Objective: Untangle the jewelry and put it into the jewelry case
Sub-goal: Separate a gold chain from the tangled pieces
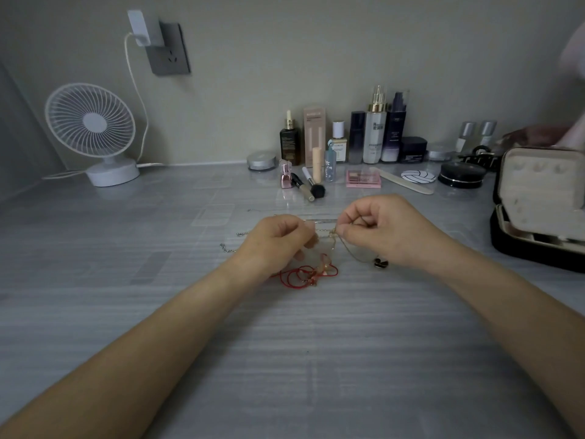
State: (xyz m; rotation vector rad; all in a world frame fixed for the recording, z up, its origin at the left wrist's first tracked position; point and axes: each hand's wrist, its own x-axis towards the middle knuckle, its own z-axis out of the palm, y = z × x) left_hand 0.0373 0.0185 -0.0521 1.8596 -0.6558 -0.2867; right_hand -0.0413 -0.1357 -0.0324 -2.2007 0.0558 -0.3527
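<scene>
Both hands are curled over the tangle. The left hand (278, 239) pinches a strand at its fingertips, and the right hand (387, 229) pinches the fine gold chain (354, 253) close beside it, so the knot sits in the small gap between them. From the right hand's pinch the chain trails down to a dark pendant (380, 263) lying just under that hand. A red cord (300, 274) lies heaped below the left hand, seemingly still caught up with the chain, and a silver chain (226, 248) shows just beyond the left hand's outer side. The jewelry case (531, 251) stands open well off to the right hand's side, and I can make out nothing laid in it. By my reckoning this is early: nothing is separated or stowed.
</scene>
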